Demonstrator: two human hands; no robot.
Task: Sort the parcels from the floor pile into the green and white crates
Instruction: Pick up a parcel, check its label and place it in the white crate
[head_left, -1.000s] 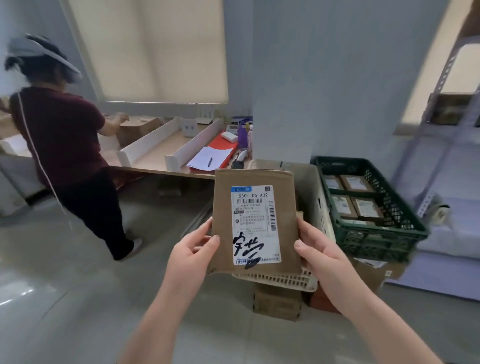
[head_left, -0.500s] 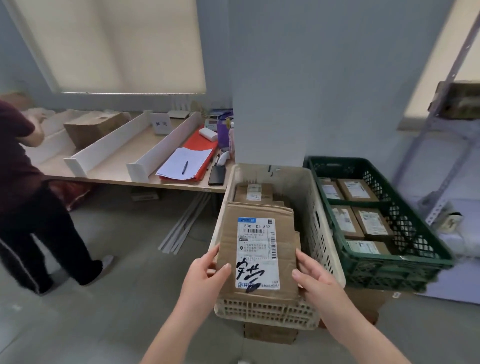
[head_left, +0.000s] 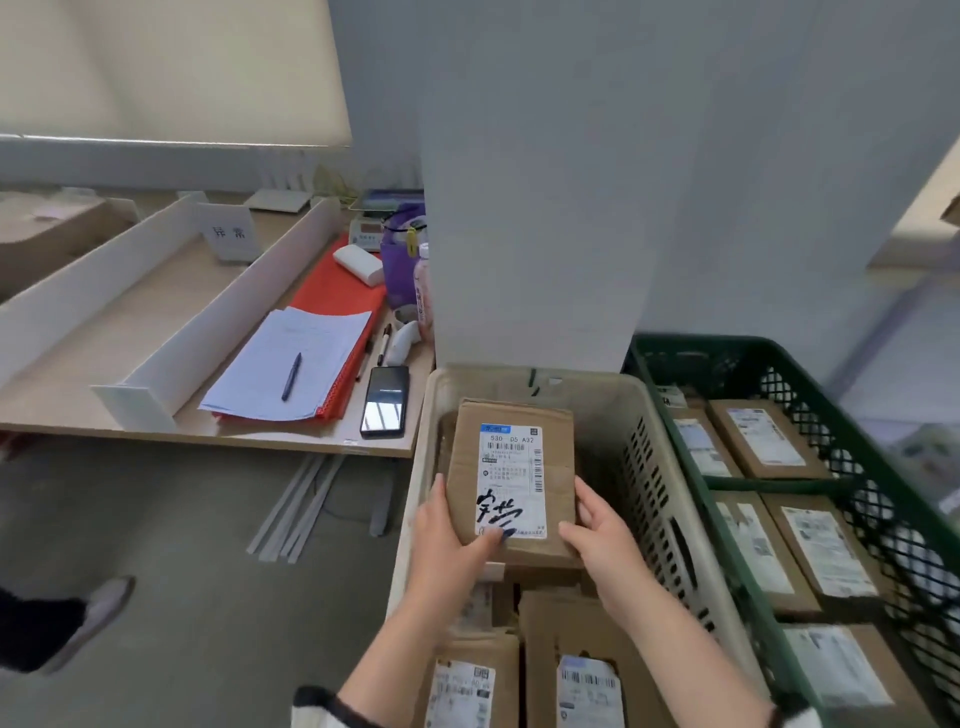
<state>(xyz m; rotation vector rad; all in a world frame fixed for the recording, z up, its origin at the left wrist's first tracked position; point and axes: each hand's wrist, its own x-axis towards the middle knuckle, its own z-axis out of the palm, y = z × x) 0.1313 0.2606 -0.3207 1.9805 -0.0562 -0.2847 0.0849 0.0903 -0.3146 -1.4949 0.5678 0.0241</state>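
Parcel (head_left: 511, 478) is sitting inside the left crate (head_left: 597, 410), being held between left hand (head_left: 452, 540) and right hand (head_left: 602, 530) above other parcels (head_left: 587, 670), with the right crate (head_left: 701, 345) standing just beside on the right and the worktop (head_left: 156, 312) on the left carrying papers (head_left: 311, 343) and phone (head_left: 384, 400).

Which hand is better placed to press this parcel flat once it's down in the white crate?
Left, probably. The left hand has its thumb lying across the top of the parcel, over the label; the right hand grips only the right edge, close beside the white crate's slotted wall.
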